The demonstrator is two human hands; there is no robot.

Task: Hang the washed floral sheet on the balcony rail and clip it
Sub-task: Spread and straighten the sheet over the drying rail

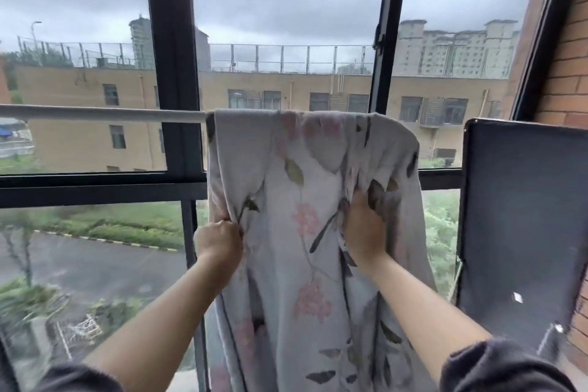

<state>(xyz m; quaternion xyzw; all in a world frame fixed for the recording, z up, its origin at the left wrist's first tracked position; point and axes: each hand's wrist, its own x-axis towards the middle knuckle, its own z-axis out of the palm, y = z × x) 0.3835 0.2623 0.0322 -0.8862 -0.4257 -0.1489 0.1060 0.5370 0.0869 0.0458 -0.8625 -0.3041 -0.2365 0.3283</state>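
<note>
While on rail (95, 113), sheet (286, 175) in hands (219, 240) (364, 232).

— What sort of place is this?
— A glazed home balcony, upstairs: black window frames (171, 57) across the frame, brick wall (569, 79) at right, floral sheet (305, 169) over a rail (95, 112), road (95, 264) lower left.
</note>
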